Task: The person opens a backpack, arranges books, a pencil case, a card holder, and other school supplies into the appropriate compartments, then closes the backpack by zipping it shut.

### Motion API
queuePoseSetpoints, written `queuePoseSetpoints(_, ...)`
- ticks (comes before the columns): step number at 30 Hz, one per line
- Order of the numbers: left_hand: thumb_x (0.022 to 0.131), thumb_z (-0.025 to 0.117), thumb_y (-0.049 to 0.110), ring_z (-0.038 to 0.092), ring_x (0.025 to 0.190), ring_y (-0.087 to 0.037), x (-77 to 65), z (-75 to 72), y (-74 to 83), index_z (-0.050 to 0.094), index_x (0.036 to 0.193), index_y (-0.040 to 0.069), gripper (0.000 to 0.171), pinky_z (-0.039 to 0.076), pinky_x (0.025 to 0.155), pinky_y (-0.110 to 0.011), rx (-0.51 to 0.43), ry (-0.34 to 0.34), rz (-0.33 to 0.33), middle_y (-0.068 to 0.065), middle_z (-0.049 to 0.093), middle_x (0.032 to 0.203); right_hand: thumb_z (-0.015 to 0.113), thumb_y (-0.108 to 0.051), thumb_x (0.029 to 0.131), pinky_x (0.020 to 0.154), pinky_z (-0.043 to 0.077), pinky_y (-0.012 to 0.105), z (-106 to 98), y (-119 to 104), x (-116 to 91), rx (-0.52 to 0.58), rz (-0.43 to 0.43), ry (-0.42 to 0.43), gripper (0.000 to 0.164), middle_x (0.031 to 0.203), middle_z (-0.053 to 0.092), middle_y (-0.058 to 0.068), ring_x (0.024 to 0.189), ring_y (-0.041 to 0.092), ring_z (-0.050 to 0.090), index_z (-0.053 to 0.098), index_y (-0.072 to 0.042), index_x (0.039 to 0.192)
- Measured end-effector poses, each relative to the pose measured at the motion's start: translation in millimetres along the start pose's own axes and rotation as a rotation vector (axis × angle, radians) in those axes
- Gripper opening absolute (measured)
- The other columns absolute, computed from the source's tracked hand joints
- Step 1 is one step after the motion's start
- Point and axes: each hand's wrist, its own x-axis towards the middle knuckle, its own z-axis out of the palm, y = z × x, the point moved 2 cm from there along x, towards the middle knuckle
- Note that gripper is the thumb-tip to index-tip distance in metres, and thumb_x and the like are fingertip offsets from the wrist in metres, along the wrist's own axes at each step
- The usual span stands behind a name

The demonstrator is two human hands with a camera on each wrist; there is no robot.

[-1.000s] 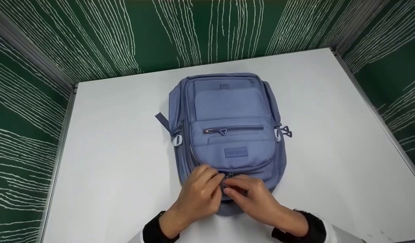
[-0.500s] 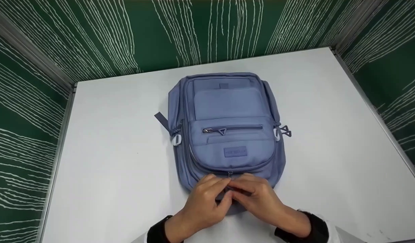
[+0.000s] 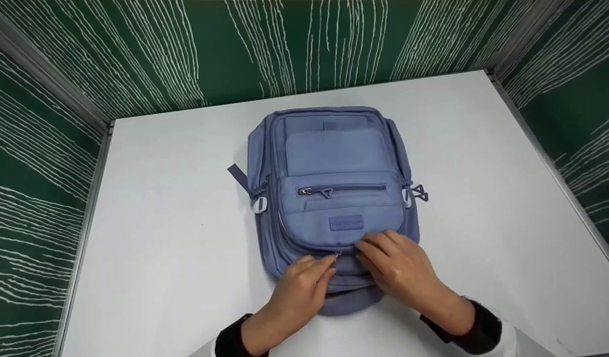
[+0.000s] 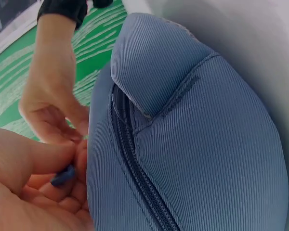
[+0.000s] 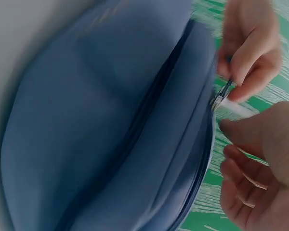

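A blue backpack (image 3: 336, 153) lies front side up on the white table. In the head view, my left hand (image 3: 302, 292) pinches the zipper pull at the lower edge of its front pocket. The blue pull (image 4: 63, 176) shows between thumb and fingers in the left wrist view, and the metal slider (image 5: 218, 101) shows in the right wrist view. My right hand (image 3: 401, 265) is just right of that zipper, over the pocket's lower right edge. Its fingers are loosely bent with a gap between thumb and fingers (image 5: 238, 173), and nothing shows held there.
The white table (image 3: 170, 223) extends around the bag, with green, white-streaked panels (image 3: 294, 49) behind and at both sides. A short horizontal zipper (image 3: 344, 188) crosses the bag's front. A dark strap end (image 3: 238, 177) sticks out left, and triangular pulls (image 3: 421, 193) hang out right.
My right hand has left the zipper pull and moved right and up along the pocket edge. My left hand has stayed near the middle, now pinching the pull alone. The backpack has stayed in place.
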Motion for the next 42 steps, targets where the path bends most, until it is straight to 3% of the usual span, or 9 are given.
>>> queuePoseSetpoints(3, 0.094, 0.073, 0.0, 0.067, 0.075, -0.018, 0.7, -0.8, -0.1, 0.075, 0.104, -0.006, 0.012, 0.056, 0.074, -0.031, 0.098, -0.014, -0.05, -0.01, 0.077, 0.09, 0.048, -0.015, 0.109, 0.063, 0.054, 0.039, 2, 5, -1, -0.076, -0.02, -0.046, 0.032, 0.1, 0.07, 0.009, 0.083, 0.026, 0.064, 0.077, -0.002, 0.104)
queuePoseSetpoints(5, 0.094, 0.073, 0.001, 0.063, 0.071, -0.018, 1.1, -1.1, -0.2, 0.075, 0.095, -0.002, 0.003, 0.054, 0.071, -0.032, 0.142, -0.019, -0.075, -0.007, 0.074, 0.083, 0.051, -0.007, 0.101, 0.06, 0.052, 0.039, 5, 6, -1, -0.101, -0.042, -0.059, 0.027, 0.099, 0.07, 0.009, 0.082, 0.027, 0.063, 0.077, -0.003, 0.104)
queuePoseSetpoints(8, 0.094, 0.074, 0.003, 0.058, 0.068, -0.017, 1.4, -0.7, -0.6, 0.071, 0.085, 0.004, 0.01, 0.051, 0.067, -0.032, 0.154, -0.014, -0.093, -0.003, 0.067, 0.075, 0.052, 0.0, 0.091, 0.059, 0.05, 0.038, 9, 7, -3, -0.124, -0.076, -0.064, 0.028, 0.098, 0.069, 0.009, 0.081, 0.028, 0.062, 0.077, -0.002, 0.103)
queuePoseSetpoints(13, 0.094, 0.074, 0.003, 0.056, 0.07, -0.015, 0.8, -1.8, -1.5, 0.07, 0.085, 0.007, 0.01, 0.05, 0.068, -0.031, 0.142, 0.021, -0.071, 0.0, 0.064, 0.075, 0.053, 0.002, 0.089, 0.059, 0.048, 0.038, 13, 7, -5, -0.121, -0.108, -0.044, 0.025, 0.093, 0.068, 0.008, 0.079, 0.027, 0.061, 0.076, -0.002, 0.097)
queuePoseSetpoints(20, 0.084, 0.079, -0.003, 0.055, 0.066, -0.017, -0.1, -15.3, -8.5, 0.07, 0.079, 0.005, 0.013, 0.05, 0.066, -0.034, 0.214, 0.084, -0.067, -0.001, 0.062, 0.07, 0.051, 0.0, 0.09, 0.06, 0.049, 0.037, 11, 9, -4, -0.09, -0.09, -0.03, 0.025, 0.091, 0.068, 0.005, 0.079, 0.025, 0.061, 0.075, -0.004, 0.096)
queuePoseSetpoints(31, 0.084, 0.079, -0.005, 0.058, 0.066, -0.022, -0.5, -50.3, -45.4, 0.072, 0.079, 0.0, 0.011, 0.047, 0.063, -0.037, 0.321, 0.161, -0.197, -0.007, 0.068, 0.072, 0.054, 0.0, 0.088, 0.061, 0.051, 0.036, 5, 12, -4, -0.072, -0.061, -0.051, 0.02, 0.09, 0.067, 0.004, 0.078, 0.023, 0.06, 0.073, -0.005, 0.094)
queuePoseSetpoints(37, 0.086, 0.078, -0.002, 0.058, 0.065, -0.027, 10.3, -63.7, -66.2, 0.072, 0.078, -0.001, 0.01, 0.048, 0.063, -0.041, 0.366, 0.155, -0.245, -0.009, 0.068, 0.071, 0.06, 0.004, 0.083, 0.061, 0.053, 0.037, 6, 14, -4, -0.049, -0.09, -0.026, 0.021, 0.092, 0.067, 0.004, 0.079, 0.024, 0.06, 0.073, -0.005, 0.096)
queuePoseSetpoints(42, 0.087, 0.076, -0.002, 0.06, 0.064, -0.029, 24.8, -67.9, -81.6, 0.07, 0.074, 0.0, 0.014, 0.047, 0.063, -0.043, 0.395, 0.133, -0.264, -0.01, 0.068, 0.07, 0.054, 0.003, 0.087, 0.062, 0.053, 0.036, 6, 14, -5, -0.051, -0.103, -0.037, 0.023, 0.092, 0.066, 0.003, 0.079, 0.023, 0.059, 0.072, -0.006, 0.096)
